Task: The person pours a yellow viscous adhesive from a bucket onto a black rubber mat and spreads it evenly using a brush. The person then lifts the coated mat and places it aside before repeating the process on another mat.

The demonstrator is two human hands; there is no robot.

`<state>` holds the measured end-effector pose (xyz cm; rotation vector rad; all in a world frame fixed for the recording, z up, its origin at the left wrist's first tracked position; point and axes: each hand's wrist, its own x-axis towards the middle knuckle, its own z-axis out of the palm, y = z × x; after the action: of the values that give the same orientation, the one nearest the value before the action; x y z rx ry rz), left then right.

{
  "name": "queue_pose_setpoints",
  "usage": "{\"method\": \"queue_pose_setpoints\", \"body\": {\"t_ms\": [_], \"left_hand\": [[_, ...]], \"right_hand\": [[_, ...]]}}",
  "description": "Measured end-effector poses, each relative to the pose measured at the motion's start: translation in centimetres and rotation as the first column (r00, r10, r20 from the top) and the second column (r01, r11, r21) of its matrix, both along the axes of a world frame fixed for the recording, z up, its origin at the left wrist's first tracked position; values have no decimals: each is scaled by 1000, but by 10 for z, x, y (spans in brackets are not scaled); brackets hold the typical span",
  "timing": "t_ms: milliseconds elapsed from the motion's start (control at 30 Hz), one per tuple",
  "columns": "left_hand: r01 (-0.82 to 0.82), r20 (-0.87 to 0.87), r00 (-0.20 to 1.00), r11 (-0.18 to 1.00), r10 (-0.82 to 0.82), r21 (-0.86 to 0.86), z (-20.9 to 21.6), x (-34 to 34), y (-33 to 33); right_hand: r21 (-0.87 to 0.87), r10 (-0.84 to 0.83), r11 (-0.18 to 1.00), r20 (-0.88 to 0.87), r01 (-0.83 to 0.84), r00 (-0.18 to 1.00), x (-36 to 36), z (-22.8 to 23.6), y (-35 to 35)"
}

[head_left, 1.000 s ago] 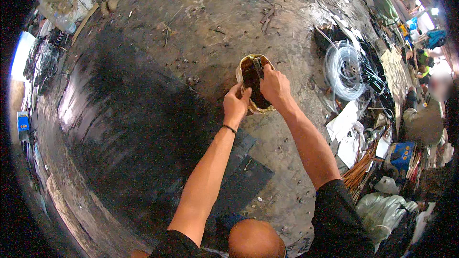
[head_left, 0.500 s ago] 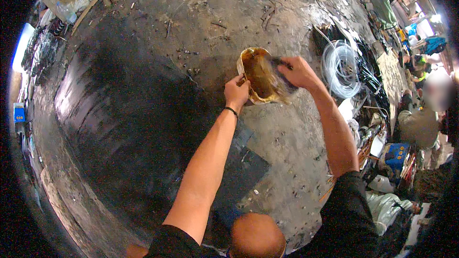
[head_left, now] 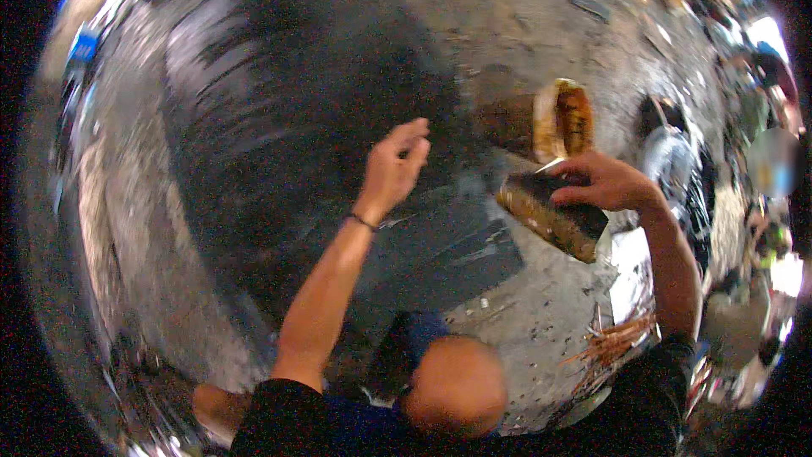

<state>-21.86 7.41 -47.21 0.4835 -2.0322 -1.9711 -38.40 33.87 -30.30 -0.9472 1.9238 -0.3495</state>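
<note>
My right hand grips a wide, flat dark spreader whose lower edge is caked with yellow-brown sticky stuff. Just beyond it stands a whitish bucket, its inside coated with amber-brown, glue-like matter. I cannot tell how full it is. My left hand holds nothing; its fingers are partly stretched out above a large black sheet spread over the floor. A smaller dark piece lies at the sheet's near right side.
My bare knee shows at the bottom. Coiled clear tubing lies to the right, with thin brown strips nearer me. A flat dark scrap rests far off. People at the right are blurred.
My left hand has let go of the bucket's rim and moved left over the black sheet. My right hand has drawn the spreader out of the bucket toward me. The view has turned.
</note>
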Motion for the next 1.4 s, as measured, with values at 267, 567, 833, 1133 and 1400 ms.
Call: {"method": "queue_pose_setpoints", "body": {"t_ms": [267,567,833,1133,1400], "left_hand": [[-745,46,393,347,918,-570,22,383,-129],[-954,535,137,257,834,-157,-56,496,-2],[-971,466,175,232,867,-66,-55,489,-6],[-877,494,291,436,819,-205,-45,487,-19],[-944,437,279,329,855,-40,-61,495,-19]], "right_hand": [[-449,139,855,-281,-258,950,129,-48,-249],[-288,189,855,-599,-431,778,303,-185,-381],[-156,582,609,-578,-778,572,314,-188,-364],[-305,567,552,-546,-776,617,381,-180,-202],[-481,-125,858,142,178,982,319,-127,-248]]}}
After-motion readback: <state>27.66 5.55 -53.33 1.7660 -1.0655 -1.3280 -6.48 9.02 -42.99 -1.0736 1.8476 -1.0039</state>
